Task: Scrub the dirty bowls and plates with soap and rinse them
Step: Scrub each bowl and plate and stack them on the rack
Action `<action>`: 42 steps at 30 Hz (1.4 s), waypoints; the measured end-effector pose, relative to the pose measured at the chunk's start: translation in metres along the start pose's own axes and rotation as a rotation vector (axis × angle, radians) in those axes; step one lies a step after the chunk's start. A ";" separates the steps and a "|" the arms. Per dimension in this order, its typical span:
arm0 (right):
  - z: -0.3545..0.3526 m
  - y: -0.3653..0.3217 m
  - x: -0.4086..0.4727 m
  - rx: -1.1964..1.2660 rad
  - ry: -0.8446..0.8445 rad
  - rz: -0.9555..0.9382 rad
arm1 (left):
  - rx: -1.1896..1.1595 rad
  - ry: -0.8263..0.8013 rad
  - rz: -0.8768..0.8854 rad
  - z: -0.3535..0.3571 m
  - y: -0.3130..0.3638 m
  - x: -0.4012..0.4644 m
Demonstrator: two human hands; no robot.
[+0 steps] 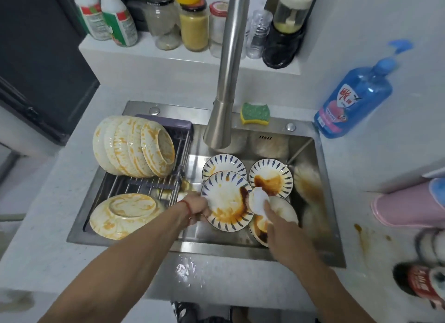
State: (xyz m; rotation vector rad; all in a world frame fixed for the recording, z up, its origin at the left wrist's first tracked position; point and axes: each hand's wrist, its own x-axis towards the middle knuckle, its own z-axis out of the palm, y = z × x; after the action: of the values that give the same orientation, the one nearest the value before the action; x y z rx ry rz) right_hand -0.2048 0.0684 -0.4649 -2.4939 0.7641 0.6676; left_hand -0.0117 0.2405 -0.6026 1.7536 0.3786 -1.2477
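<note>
My left hand (pixel 196 208) grips the left rim of a blue-patterned plate (pixel 226 202) smeared with brown sauce, held over the steel sink (pixel 310 197). My right hand (pixel 281 231) pinches a white scrubbing pad (pixel 259 199) against the plate's right edge. Three more dirty patterned plates lie in the sink: one at the back left (pixel 225 163), one at the back right (pixel 271 177) and one under my right hand (pixel 261 228). Orange-stained bowls (pixel 134 146) stand stacked on their sides in the drying rack (pixel 149 185), and another bowl (pixel 127 214) lies upside down in front of them.
The tap spout (pixel 226 81) hangs over the back of the sink. A green and yellow sponge (pixel 255 113) sits on the sink's back rim. A blue soap pump bottle (pixel 354 98) stands at the right. Jars and bottles (pixel 192 21) line the rear shelf. A pink cup (pixel 409 207) lies on the right counter.
</note>
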 end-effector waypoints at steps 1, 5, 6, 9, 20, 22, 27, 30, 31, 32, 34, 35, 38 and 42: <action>0.000 -0.010 -0.005 -0.010 0.006 -0.011 | -0.060 -0.059 0.007 0.004 -0.002 -0.006; 0.004 -0.024 -0.001 -0.245 0.085 0.051 | -0.245 -0.238 0.094 0.027 -0.005 -0.038; 0.000 -0.024 0.004 -0.274 0.134 0.095 | -0.274 -0.265 0.107 0.033 -0.002 -0.054; -0.009 -0.038 0.023 -0.266 0.185 0.097 | -0.293 -0.395 0.143 0.046 0.004 -0.086; -0.020 -0.067 0.012 -0.128 0.136 -0.033 | -0.419 -0.544 0.183 0.036 0.009 -0.117; -0.012 -0.075 0.001 -0.088 0.072 -0.188 | -0.417 -0.570 0.207 0.031 0.010 -0.115; -0.030 -0.058 0.008 -0.202 0.192 -0.081 | -0.428 -0.694 0.216 0.030 0.015 -0.123; -0.020 -0.069 0.002 -0.199 0.082 -0.182 | -0.450 -0.698 0.232 0.032 0.025 -0.122; -0.019 -0.070 0.001 -0.209 0.047 -0.203 | -0.472 -0.704 0.229 0.031 0.029 -0.121; -0.020 -0.069 0.000 -0.228 0.031 -0.216 | -0.503 -0.706 0.216 0.029 0.031 -0.121; -0.021 -0.064 -0.002 -0.280 0.008 -0.239 | -0.572 -0.678 0.186 0.027 0.033 -0.118; -0.021 -0.061 -0.006 -0.305 -0.014 -0.253 | -0.585 -0.638 0.171 0.027 0.033 -0.117; -0.024 -0.039 -0.018 -0.379 -0.119 -0.279 | -0.522 -0.550 0.183 0.026 0.033 -0.113; -0.046 0.000 -0.003 -0.411 -0.043 -0.088 | -0.433 -0.460 0.217 0.035 0.033 -0.115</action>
State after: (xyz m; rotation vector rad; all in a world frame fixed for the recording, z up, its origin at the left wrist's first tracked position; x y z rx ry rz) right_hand -0.1926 0.0454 -0.4266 -2.8482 0.5395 0.9206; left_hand -0.0591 0.2230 -0.4891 1.0735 0.1648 -1.2551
